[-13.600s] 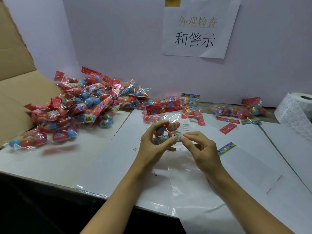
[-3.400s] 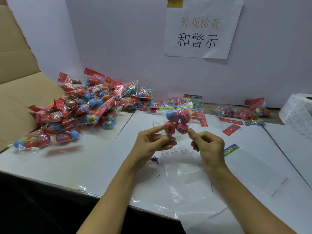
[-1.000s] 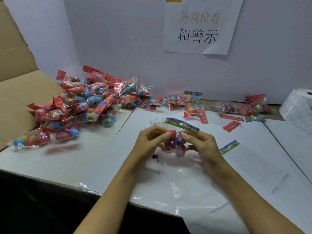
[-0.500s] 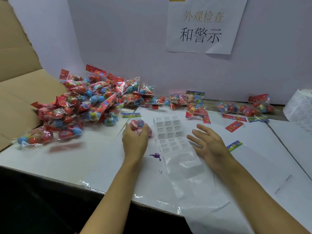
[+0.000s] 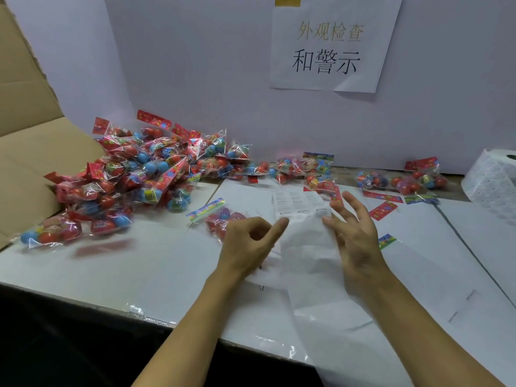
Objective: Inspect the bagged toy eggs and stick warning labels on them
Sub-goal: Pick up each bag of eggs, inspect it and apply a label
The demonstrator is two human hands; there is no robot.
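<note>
Crinkly clear bag of toy eggs [image 5: 223, 219] just left of label strip [image 5: 303, 208] | light, slippery; pinch its header | left hand [image 5: 248, 244] loosely curled, right hand [image 5: 351, 233] spread, both holding nothing

Both hands are over the strip of warning labels [image 5: 303, 208] on the white table [image 5: 145, 263], left hand [image 5: 248, 244] loosely curled with the index finger poking toward the strip, right hand [image 5: 353, 233] open with fingers spread. A bag of toy eggs [image 5: 220, 217] lies just beyond the left hand, holding nothing itself. Big pile of bagged eggs [image 5: 139, 177] back left by the cardboard box [image 5: 25, 152], label roll [image 5: 494, 180] far right
</note>
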